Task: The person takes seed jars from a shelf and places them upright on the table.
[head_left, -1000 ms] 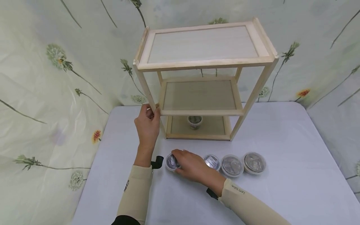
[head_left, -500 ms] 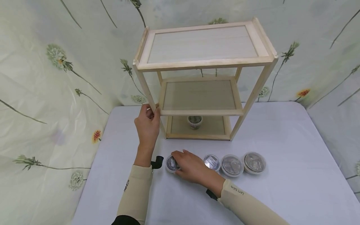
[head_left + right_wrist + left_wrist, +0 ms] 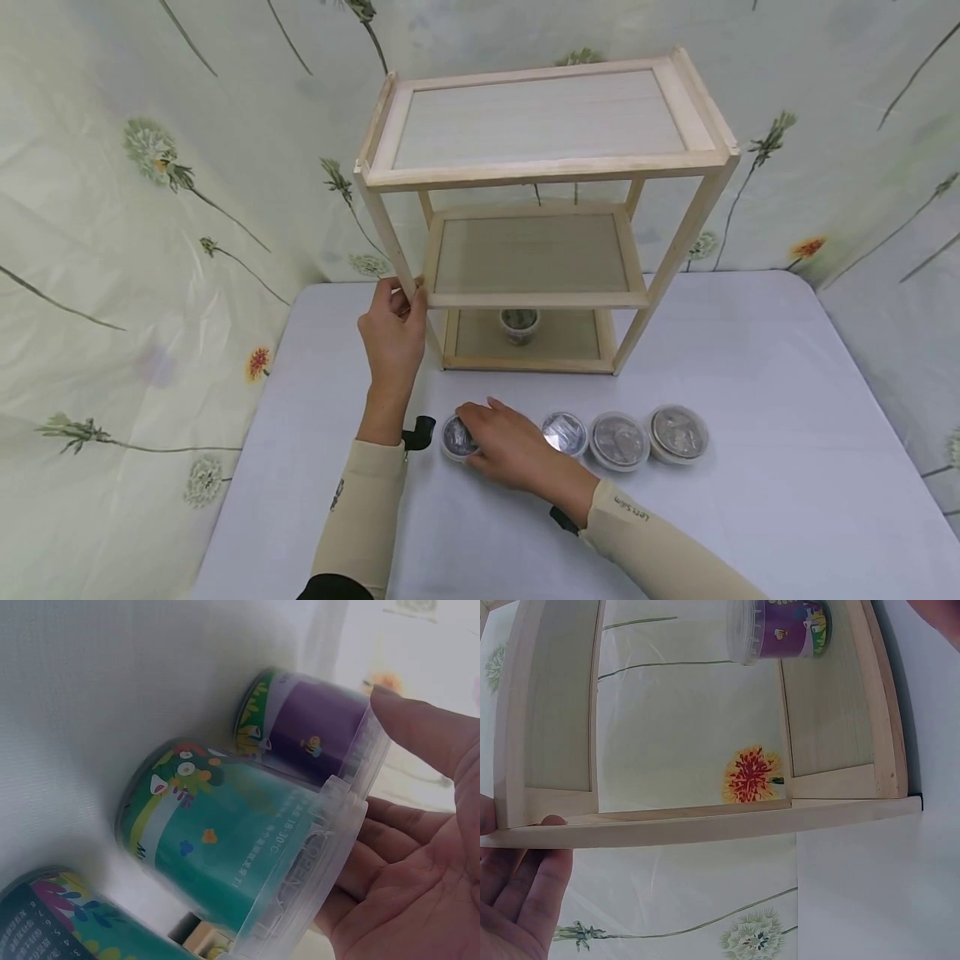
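A three-tier wooden shelf rack (image 3: 536, 301) stands on the table, and my left hand (image 3: 393, 342) grips its left front post (image 3: 384, 225) near the middle shelf. In the left wrist view, the thumb and fingers (image 3: 546, 896) lie on either side of that post. My right hand (image 3: 517, 446) holds a small lidded tub (image 3: 456, 437), leftmost in the row before the rack. Seen from the right wrist, this purple-labelled tub (image 3: 319, 731) has the thumb at its clear lid, with a teal-labelled tub (image 3: 217, 832) close beside it. One purple tub (image 3: 791, 628) sits on the bottom shelf.
To the right of my right hand, tubs stand in a row: one (image 3: 565, 433), a wider one (image 3: 619, 441) and another (image 3: 678, 434) at the end. A white cloth covers the table (image 3: 780, 517). Behind the rack hangs a flower-printed curtain (image 3: 247, 167).
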`<state>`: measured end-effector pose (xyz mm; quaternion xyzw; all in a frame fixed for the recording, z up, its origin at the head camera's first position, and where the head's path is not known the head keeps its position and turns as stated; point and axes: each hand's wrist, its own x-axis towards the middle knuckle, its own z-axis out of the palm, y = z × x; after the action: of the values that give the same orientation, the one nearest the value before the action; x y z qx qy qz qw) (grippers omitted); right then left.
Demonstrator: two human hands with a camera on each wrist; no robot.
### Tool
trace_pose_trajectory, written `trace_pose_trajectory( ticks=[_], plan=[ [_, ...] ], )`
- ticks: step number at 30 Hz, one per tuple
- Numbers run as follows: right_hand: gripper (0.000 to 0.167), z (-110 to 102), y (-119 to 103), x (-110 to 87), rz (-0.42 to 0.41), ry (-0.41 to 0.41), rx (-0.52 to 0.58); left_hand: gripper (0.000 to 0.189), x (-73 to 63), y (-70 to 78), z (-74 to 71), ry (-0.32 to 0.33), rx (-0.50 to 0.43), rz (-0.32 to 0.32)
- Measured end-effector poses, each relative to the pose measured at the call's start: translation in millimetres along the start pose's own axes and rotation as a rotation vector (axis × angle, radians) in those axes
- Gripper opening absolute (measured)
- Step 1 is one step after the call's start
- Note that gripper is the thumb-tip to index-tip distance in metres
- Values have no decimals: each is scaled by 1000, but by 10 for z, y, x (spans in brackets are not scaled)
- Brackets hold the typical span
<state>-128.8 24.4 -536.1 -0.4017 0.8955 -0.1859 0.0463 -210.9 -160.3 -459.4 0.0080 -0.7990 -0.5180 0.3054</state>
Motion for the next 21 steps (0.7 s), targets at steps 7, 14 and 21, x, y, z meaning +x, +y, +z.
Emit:
trace_pose_trajectory(
  ticks=[7,14,21],
  plan=[
    [60,-31,-14,6,12,-17,-3,19,-1,2,-7,-3,5,-9],
    [60,-54,-39,13,38,-52,-41,19,4,2,4,11,10,-1],
    [61,-50,-34,4,36,-43,-33,18,3,-10,4,8,17,3]
  ],
)
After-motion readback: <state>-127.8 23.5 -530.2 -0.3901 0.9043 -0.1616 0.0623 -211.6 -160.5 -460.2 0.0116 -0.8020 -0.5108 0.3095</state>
